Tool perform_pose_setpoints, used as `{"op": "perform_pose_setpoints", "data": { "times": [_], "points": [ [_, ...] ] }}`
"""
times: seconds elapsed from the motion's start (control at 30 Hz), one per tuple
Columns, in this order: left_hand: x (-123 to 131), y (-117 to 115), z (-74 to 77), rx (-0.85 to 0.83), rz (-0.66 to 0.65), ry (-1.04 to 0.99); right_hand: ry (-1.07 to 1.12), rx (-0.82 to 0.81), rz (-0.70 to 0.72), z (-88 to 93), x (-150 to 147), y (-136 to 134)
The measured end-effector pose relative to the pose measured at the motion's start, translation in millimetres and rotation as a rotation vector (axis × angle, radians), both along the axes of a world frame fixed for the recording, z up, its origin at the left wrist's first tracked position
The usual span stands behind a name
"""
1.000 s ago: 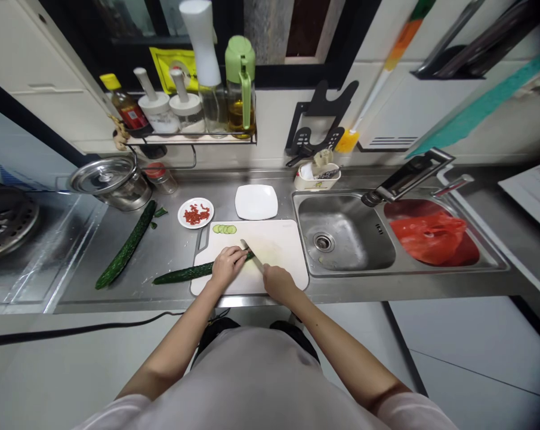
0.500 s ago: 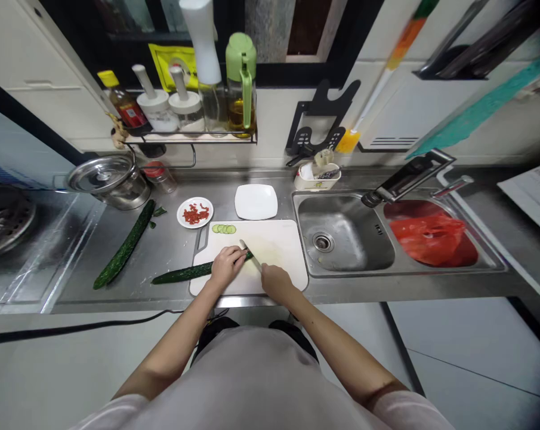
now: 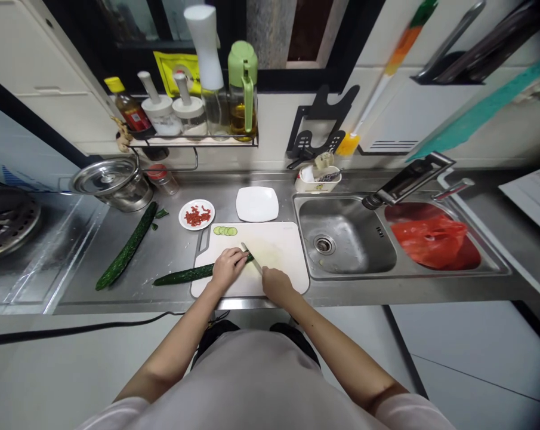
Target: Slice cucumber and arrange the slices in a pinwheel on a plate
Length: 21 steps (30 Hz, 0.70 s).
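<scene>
A dark green cucumber (image 3: 184, 275) lies across the left edge of the white cutting board (image 3: 281, 245). My left hand (image 3: 227, 267) is curled over its right end, pressing it to the board. My right hand (image 3: 276, 285) grips a knife (image 3: 250, 255), whose blade rests against the cucumber's tip just beside my left fingers. A few cucumber slices (image 3: 225, 230) lie at the board's far left corner.
A second whole cucumber (image 3: 126, 245) lies on the steel counter to the left, near a lidded pot (image 3: 111, 182). A small dish of red chilli pieces (image 3: 197, 214) and a white square plate (image 3: 256, 203) sit behind the board. The sink (image 3: 345, 245) is to the right.
Both hands stay on the cucumber and knife; the blade barely shifts. The camera has tilted slightly.
</scene>
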State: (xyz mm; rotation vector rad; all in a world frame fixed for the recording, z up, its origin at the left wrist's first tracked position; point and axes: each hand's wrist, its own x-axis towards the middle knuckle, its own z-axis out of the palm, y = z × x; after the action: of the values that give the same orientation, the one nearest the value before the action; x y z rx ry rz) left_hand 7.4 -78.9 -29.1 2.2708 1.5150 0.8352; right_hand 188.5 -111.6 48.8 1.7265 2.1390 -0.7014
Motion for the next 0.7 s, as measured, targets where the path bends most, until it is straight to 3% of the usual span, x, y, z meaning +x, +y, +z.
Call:
{"op": "perform_pose_setpoints", "data": {
  "times": [0.7],
  "points": [
    [1.4, 0.3, 2.2, -0.001, 0.011, 0.003, 0.002, 0.005, -0.003, -8.4, -2.1, -0.6]
  ]
}}
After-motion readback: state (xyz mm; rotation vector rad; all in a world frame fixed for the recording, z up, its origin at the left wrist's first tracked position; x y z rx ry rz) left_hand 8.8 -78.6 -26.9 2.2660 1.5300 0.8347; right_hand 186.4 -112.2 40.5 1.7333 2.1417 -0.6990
